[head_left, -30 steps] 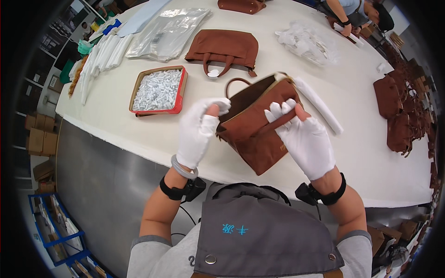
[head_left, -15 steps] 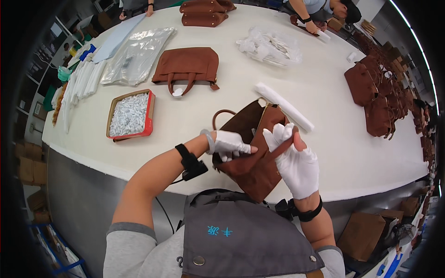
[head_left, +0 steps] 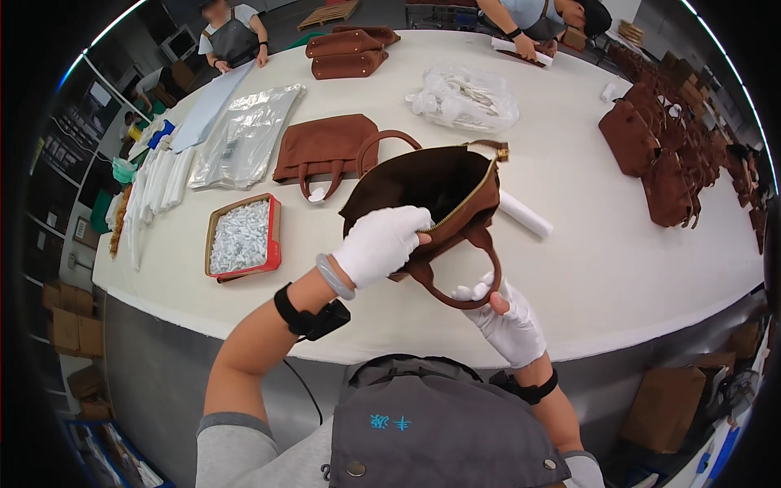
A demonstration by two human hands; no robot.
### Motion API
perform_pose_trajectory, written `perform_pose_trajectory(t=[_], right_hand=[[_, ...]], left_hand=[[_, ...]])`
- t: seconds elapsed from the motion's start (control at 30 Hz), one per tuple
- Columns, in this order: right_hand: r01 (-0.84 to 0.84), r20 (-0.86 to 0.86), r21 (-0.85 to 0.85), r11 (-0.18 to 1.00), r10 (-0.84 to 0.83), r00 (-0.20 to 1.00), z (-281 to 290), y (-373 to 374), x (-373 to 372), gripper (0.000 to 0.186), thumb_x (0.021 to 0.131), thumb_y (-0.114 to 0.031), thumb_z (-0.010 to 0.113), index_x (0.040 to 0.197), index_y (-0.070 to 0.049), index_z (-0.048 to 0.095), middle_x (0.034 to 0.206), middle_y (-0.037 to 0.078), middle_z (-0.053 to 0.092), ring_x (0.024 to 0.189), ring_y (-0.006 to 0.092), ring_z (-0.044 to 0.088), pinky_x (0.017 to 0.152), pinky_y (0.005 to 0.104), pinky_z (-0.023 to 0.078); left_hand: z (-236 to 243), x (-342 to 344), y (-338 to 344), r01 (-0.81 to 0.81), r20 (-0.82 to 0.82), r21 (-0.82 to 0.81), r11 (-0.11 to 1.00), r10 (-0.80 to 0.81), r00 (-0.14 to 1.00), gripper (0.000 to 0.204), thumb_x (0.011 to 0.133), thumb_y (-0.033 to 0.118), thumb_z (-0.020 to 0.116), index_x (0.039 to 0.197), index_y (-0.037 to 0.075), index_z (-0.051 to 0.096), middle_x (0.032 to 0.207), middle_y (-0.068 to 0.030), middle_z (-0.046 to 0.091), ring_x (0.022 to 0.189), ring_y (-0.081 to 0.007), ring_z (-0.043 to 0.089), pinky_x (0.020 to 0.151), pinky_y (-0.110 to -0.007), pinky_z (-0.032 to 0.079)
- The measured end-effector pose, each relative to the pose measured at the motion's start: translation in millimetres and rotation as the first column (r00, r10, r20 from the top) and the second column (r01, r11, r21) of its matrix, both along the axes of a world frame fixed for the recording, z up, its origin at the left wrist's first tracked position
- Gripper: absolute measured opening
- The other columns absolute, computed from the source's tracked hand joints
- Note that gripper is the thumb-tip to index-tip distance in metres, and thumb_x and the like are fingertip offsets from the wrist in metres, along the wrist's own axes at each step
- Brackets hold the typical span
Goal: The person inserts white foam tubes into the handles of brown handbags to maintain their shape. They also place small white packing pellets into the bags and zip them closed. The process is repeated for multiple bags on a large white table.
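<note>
Red at nine o'clock on the counter point(head_left: 610, 268): open-topped box point(head_left: 275, 246), full of small white pieces point(head_left: 242, 236). Near centre, pinching with left grip point(head_left: 382, 246) the zipper-edged rim point(head_left: 465, 206) of a gaping, dark-lined brown handbag point(head_left: 431, 189), toward one o'clock. At four o'clock, curled with right grip point(head_left: 511, 325) around its near handle point(head_left: 495, 264).

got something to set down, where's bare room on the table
Widest patch of table lies between the single white roll and piled brown bags. A narrower one separates red box and open bag. Crowded: left side, rolls and plastic sleeves.
</note>
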State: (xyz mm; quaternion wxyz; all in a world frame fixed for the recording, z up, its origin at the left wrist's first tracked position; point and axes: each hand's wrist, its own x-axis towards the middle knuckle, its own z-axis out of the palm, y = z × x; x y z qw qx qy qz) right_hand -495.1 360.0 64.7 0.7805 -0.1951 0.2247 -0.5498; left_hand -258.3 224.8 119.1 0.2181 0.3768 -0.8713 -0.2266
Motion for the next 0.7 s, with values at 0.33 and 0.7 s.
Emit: perform_pose_trajectory(t=[0.33, 0.7], right_hand=[[-0.037, -0.812, -0.526, 0.849, -0.489, 0.319, 68.8, -39.6, -26.5, 0.020, 0.101, -0.004, 0.052, 0.110, 0.001, 0.069, 0.104, 0.011, 0.074, 0.098, 0.0168, 0.069, 0.090, 0.0316, 0.053], [-0.621, -0.561, 0.778, 0.097, -0.339, -0.755, 25.2, -165.2, 95.2, 0.040, 0.093, -0.028, 0.060, 0.127, -0.010, 0.069, 0.130, 0.012, 0.067, 0.118, 0.0338, 0.063, 0.101, 0.0416, 0.049]], left_hand=[[-25.0, 29.8, 38.0, 0.094, 0.179, -0.116, 0.989, -0.072, 0.981, 0.011, 0.092, 0.018, 0.066, 0.089, 0.011, 0.058, 0.079, -0.0078, 0.065, 0.068, -0.0309, 0.067, 0.054, -0.039, 0.051], [-38.8, 38.3, 28.5, 0.161, 0.245, 0.422, 0.892, -0.283, 0.927, 0.028, 0.095, 0.021, 0.058, 0.091, -0.002, 0.073, 0.076, -0.0234, 0.067, 0.076, -0.0421, 0.067, 0.076, -0.044, 0.054]])
